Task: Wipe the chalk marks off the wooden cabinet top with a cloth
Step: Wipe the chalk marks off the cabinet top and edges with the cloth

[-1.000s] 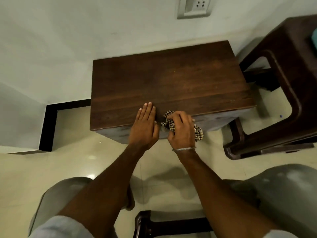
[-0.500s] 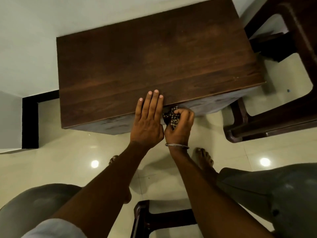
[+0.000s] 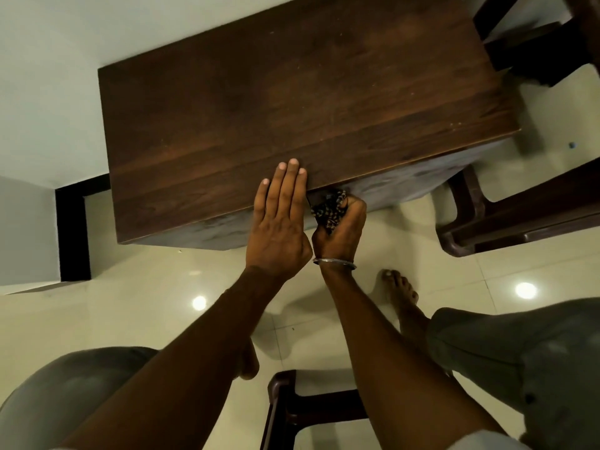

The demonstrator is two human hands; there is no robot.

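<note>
Dark matt wooden cabinet top (image 3: 292, 102), checked woven cloth (image 3: 328, 211), glossy tiled floor (image 3: 146, 287).

The cloth (image 3: 327, 212) is largely buried in the right hand (image 3: 342, 233), whose fingertips I cannot see. The cabinet top (image 3: 292, 108) loses its far right corner to the upper frame edge. Pale specks (image 3: 454, 124) near its right end are too small to identify.

Stretching both bare forearms forward and down, wrists close together. Laying the left hand (image 3: 279, 222) flat, palm down, fingers straight and pressed together, on the near edge of the cabinet top (image 3: 292, 108). Curling the right hand (image 3: 342, 233) round the cloth (image 3: 328, 211), just beside the left thumb. Wearing a thin bangle (image 3: 334, 262) on the right wrist.
</note>
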